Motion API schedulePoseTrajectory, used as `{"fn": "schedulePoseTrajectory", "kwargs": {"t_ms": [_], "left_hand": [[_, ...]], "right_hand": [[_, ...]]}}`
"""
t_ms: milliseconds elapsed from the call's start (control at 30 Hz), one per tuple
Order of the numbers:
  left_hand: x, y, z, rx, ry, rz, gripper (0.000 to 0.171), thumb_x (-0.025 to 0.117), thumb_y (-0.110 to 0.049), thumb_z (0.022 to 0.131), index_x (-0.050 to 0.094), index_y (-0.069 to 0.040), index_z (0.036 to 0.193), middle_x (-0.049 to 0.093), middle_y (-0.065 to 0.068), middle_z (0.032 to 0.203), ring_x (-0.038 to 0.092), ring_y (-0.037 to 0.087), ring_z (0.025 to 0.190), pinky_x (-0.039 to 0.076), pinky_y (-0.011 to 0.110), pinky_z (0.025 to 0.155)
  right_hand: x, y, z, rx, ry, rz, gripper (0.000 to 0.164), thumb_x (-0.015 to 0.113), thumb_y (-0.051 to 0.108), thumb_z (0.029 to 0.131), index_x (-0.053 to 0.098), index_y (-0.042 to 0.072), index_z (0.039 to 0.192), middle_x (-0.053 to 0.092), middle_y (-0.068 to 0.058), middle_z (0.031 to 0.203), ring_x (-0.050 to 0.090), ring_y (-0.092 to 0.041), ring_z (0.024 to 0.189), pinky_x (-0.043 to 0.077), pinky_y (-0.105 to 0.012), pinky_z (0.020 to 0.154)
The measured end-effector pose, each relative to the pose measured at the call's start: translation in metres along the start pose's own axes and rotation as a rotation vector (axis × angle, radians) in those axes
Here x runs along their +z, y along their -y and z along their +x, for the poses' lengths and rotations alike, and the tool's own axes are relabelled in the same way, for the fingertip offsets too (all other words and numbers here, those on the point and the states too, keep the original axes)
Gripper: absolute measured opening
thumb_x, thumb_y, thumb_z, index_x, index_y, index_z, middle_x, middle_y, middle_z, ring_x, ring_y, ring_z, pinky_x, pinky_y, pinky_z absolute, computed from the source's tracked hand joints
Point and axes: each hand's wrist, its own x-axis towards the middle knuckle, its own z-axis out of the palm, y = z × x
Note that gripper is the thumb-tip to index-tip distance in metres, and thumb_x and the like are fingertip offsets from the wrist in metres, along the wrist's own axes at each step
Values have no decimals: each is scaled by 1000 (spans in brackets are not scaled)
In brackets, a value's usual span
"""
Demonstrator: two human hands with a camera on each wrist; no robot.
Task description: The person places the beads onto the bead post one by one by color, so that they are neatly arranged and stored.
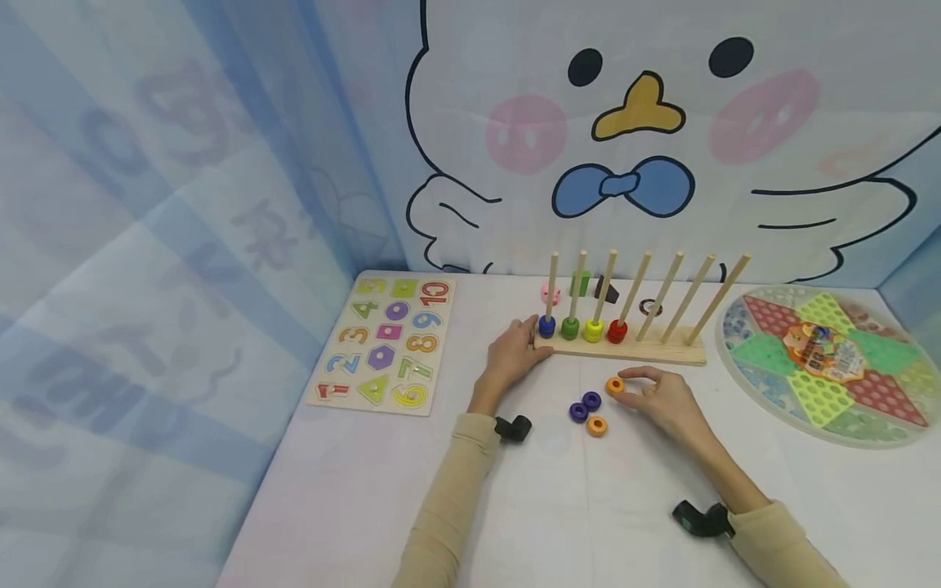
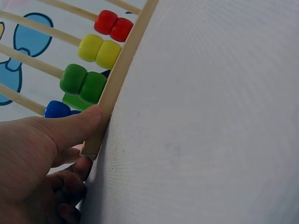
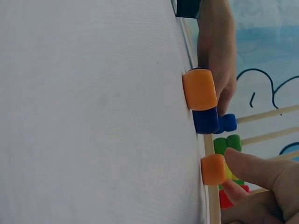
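Note:
A wooden peg rack (image 1: 625, 349) carries upright rods, with blue (image 1: 547, 327), green (image 1: 569, 328), yellow (image 1: 594, 331) and red beads (image 1: 617, 331) at the foot of the left ones. My left hand (image 1: 512, 355) grips the left end of its base, thumb on the front edge. Thumb and forefinger of my right hand (image 1: 665, 402) pinch an orange bead (image 3: 213, 170) at the table surface, in front of the rack. Beside it lie two dark blue beads (image 1: 585, 406), touching, and another orange bead (image 1: 597, 426).
At the left lies a number and shape board (image 1: 380, 343); at the right, a round Chinese checkers board (image 1: 823, 367). Behind the rack are small pieces: a green block (image 1: 581, 283), a dark piece (image 1: 608, 290), a pink one and a dark ring (image 1: 650, 308). A printed curtain hangs behind.

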Motion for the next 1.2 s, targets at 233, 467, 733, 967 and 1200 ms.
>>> {"fn": "schedulePoseTrajectory", "kwargs": {"t_ms": [233, 467, 733, 967, 1200], "left_hand": [[1, 1, 0, 5, 6, -10, 73, 64, -50, 86, 41, -15, 145, 50, -3, 90, 49, 11, 74, 39, 26, 61], [3, -1, -1, 1, 6, -15, 72, 65, -49, 86, 41, -16, 145, 50, -4, 90, 49, 10, 73, 38, 25, 61], [-1, -1, 0, -9, 5, -17, 72, 66, -49, 85, 42, -16, 144, 51, -4, 91, 49, 10, 74, 39, 27, 62], [1, 1, -2, -4, 18, -23, 72, 65, -50, 86, 41, -16, 145, 52, -3, 94, 50, 10, 76, 40, 27, 63], [-1, 0, -2, -7, 4, -24, 72, 65, -50, 86, 41, -16, 145, 51, -4, 92, 49, 10, 75, 39, 27, 62]], "right_hand": [[7, -4, 4, -27, 4, -70, 49, 78, 31, 78, 64, 2, 115, 28, 6, 52, 25, -9, 46, 23, -26, 44], [-6, 14, 4, 9, -16, -80, 50, 74, 33, 82, 61, 3, 120, 30, 5, 52, 29, -11, 45, 24, -25, 41], [-70, 74, 9, -53, -208, -67, 59, 69, 44, 85, 57, 3, 127, 34, 2, 49, 29, -12, 41, 26, -28, 38], [-120, 114, 11, -88, -350, -26, 66, 67, 53, 82, 57, 7, 129, 31, 1, 50, 26, -13, 40, 25, -30, 36], [-135, 126, 21, -127, -376, 31, 64, 70, 47, 82, 57, 5, 128, 30, 0, 49, 25, -15, 39, 22, -32, 36]]}}
